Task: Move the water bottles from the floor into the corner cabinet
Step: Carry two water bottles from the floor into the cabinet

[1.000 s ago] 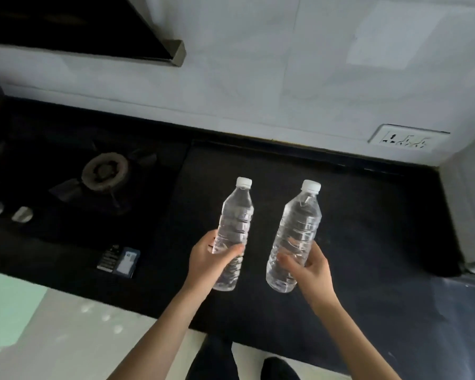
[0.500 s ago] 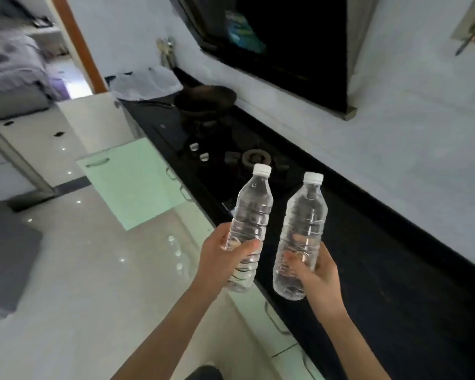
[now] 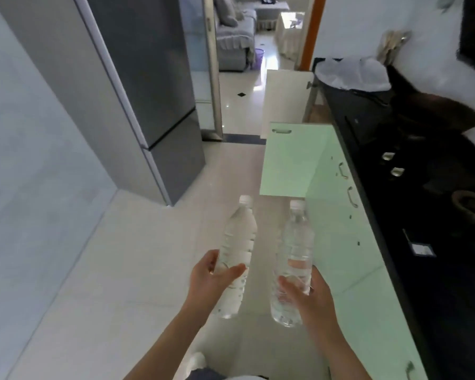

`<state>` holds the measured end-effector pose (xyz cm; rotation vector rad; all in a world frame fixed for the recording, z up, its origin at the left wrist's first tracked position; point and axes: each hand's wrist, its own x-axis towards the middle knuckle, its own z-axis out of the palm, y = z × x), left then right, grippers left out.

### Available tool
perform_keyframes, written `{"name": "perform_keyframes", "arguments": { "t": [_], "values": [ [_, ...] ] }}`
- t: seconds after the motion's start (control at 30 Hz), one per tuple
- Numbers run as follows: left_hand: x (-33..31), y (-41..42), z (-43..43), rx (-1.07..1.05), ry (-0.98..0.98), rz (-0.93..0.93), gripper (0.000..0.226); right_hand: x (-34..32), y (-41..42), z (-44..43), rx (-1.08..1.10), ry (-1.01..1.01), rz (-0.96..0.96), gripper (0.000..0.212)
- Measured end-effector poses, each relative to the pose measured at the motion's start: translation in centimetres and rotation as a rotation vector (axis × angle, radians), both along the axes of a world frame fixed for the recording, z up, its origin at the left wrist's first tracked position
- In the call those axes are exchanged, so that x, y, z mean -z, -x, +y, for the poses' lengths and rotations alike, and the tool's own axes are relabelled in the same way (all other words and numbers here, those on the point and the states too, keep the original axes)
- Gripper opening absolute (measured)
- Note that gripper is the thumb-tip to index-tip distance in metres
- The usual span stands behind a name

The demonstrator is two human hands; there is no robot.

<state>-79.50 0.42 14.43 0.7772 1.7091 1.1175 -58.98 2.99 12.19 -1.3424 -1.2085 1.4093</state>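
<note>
I hold two clear plastic water bottles with white caps, both upright, over the pale floor in front of me. My left hand [image 3: 213, 281] grips the lower half of the left bottle [image 3: 237, 242]. My right hand [image 3: 310, 294] grips the lower half of the right bottle [image 3: 295, 250]. The two bottles are a hand's width apart and do not touch. Ahead on the right, a pale green cabinet door [image 3: 291, 160] stands swung open into the aisle, and a white door [image 3: 284, 97] beyond it is open too. What lies inside those cabinets is hidden.
A black countertop [image 3: 436, 270] with stove knobs and a burner runs along the right, above green cabinet fronts [image 3: 348, 270]. A dark wok [image 3: 436, 116] and a white cloth [image 3: 351, 74] sit at its far end. A grey fridge [image 3: 137, 86] stands left. A doorway [image 3: 258, 50] lies ahead.
My view has swung left from the countertop and wall to face down the kitchen aisle. Both hands keep their bottles and now hold them over the floor instead of over the counter.
</note>
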Motion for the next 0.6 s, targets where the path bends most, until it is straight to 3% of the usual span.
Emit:
{"name": "perform_keyframes", "arguments": {
  "t": [0.17, 0.27, 0.4, 0.5, 0.6],
  "values": [
    [0.5, 12.6, -0.6, -0.146, -0.006, 0.005, 0.024, 0.7, 13.3, 2.9, -0.164, 0.024, 0.010, 0.050],
    [-0.1, 18.9, 0.8, -0.206, -0.036, -0.024, 0.022, 0.2, 19.3, 5.7, -0.224, 0.029, -0.011, 0.064],
    [-0.5, 25.1, 4.7, -0.239, -0.042, -0.034, 0.041, -0.5, 24.8, 10.2, -0.247, 0.017, -0.046, 0.068],
    [0.2, 28.0, 8.7, -0.245, -0.031, -0.032, 0.056, -0.2, 27.4, 14.4, -0.245, 0.023, -0.068, 0.058],
    [2.0, 30.0, 13.6, -0.235, 0.014, -0.054, 0.054, 1.2, 29.4, 19.4, -0.227, 0.058, -0.074, 0.044]
  ]
}}
